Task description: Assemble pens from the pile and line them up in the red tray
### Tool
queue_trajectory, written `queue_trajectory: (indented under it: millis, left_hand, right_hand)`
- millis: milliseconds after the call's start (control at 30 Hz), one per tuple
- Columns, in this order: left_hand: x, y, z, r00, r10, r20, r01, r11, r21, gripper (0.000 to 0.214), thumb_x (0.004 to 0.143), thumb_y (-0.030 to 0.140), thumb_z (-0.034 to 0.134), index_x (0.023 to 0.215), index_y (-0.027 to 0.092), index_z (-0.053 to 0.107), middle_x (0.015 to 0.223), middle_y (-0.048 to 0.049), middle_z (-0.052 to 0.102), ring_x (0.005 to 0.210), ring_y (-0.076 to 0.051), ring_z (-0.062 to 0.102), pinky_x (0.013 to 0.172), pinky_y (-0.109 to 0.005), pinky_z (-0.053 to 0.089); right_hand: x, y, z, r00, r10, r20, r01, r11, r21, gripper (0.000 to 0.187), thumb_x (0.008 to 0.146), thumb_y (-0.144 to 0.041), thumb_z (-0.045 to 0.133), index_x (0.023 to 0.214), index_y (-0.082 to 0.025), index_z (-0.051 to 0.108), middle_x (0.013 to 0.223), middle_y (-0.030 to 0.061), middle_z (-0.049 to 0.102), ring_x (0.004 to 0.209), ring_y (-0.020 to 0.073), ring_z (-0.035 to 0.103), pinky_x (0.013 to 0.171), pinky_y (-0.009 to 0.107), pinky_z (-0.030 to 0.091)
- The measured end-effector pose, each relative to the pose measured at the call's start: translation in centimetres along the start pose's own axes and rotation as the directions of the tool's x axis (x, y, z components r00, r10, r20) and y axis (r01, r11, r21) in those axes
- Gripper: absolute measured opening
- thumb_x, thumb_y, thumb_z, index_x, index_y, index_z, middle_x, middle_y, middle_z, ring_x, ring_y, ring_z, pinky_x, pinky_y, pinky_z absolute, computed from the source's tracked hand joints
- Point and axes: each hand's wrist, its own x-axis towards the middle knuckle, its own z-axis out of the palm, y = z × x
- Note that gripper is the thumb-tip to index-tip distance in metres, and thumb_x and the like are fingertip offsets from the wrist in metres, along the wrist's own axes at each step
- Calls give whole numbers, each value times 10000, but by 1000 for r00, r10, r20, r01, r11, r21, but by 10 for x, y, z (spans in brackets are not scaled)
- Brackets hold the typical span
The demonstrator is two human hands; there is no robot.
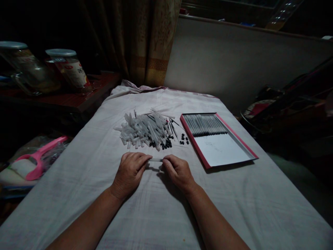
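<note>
Between my two hands a slim translucent pen (156, 160) lies level, just above the cloth. My left hand (130, 171) is closed round its left end. At the other end, where a dark bit shows, the thumb and fingers of my right hand (179, 171) pinch it. Beyond my hands is a heap of clear pen barrels (143, 126), with thin dark refills (172, 128) at its right side. Small black pen caps (166, 143) lie along the near edge of the heap, and several more sit apart to the right.
A shallow red-edged box (226, 151) at the right holds a row of pens (206, 125) in its far half. White cloth (104, 215) covers the table. A dark wooden stand with jars (74, 73) is at the left, near a pink plastic item (39, 156).
</note>
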Motion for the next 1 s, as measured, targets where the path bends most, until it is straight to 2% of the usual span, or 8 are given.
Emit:
queue_trajectory:
  millis: [100, 233, 367, 500, 633, 767, 900, 1000]
  left_hand:
    - [0, 0, 0, 1000, -5, 2, 5, 1000, 4, 200, 933, 191, 536, 1104, 220, 635, 962, -53, 705, 908, -218, 613, 850, -392, 411]
    - [0, -1, 1, 1000, -4, 9, 4, 1000, 2, 199, 930, 197, 538, 1100, 212, 640, 962, -57, 703, 906, -219, 613, 848, -394, 412]
    - [0, 0, 0, 1000, -9, 14, 9, 1000, -3, 205, 922, 190, 544, 1099, 210, 644, 960, -57, 702, 908, -219, 614, 851, -391, 412]
    - [0, 0, 0, 1000, -2, 15, 2, 1000, -5, 200, 929, 192, 541, 1103, 204, 638, 967, -60, 702, 910, -220, 615, 855, -393, 407]
    - [0, -1, 1, 1000, -1, 13, 1, 1000, -7, 198, 927, 195, 543, 1098, 203, 643, 967, -60, 701, 914, -222, 615, 859, -394, 407]
    - [-1, -2, 1, 1000, 1, 16, -1, 1000, -5, 199, 928, 196, 545, 1101, 206, 642, 970, -58, 701, 914, -222, 614, 858, -394, 403]
    - [-1, -2, 1, 1000, 11, 16, -11, 1000, -4, 195, 943, 203, 528, 1108, 208, 632, 970, -59, 698, 908, -222, 609, 850, -393, 401]
    - [-1, -2, 1, 1000, 21, 20, -21, 1000, -9, 187, 948, 207, 526, 1105, 210, 629, 968, -56, 696, 906, -220, 607, 849, -390, 400]
  right_hand:
    - [-1, 1, -1, 1000, -2, 19, 1, 1000, 18, 196, 876, -294, 561, 1037, -205, 627, 820, 28, 712, 674, 151, 655, 652, 250, 490]
    - [0, 1, -2, 998, -61, 10, 61, 997, -52, 169, 910, -284, 498, 888, -206, 646, 808, 44, 709, 732, 162, 657, 694, 255, 486]
    - [0, 2, -2, 998, -57, 11, 57, 998, -39, 181, 890, -279, 534, 1023, -201, 628, 820, 29, 707, 677, 147, 646, 660, 244, 480]
    - [0, 3, -2, 994, -108, 1, 108, 990, -88, 168, 919, -278, 488, 924, -196, 635, 807, 41, 698, 709, 155, 645, 669, 247, 472]
    - [-1, 3, -2, 995, -98, 7, 98, 991, -91, 168, 900, -286, 534, 1011, -201, 626, 812, 30, 701, 673, 146, 634, 654, 239, 470]
    - [-1, 3, -2, 990, -137, 22, 138, 981, -134, 190, 933, -283, 469, 905, -208, 642, 809, 43, 700, 717, 155, 634, 681, 247, 466]
    - [-1, 2, -3, 993, -114, 21, 116, 984, -134, 166, 908, -288, 504, 978, -204, 628, 804, 34, 691, 693, 153, 619, 670, 246, 458]
    - [-1, 1, -4, 990, -134, 35, 138, 978, -155, 190, 934, -282, 452, 901, -204, 622, 761, 30, 664, 671, 147, 602, 658, 241, 443]
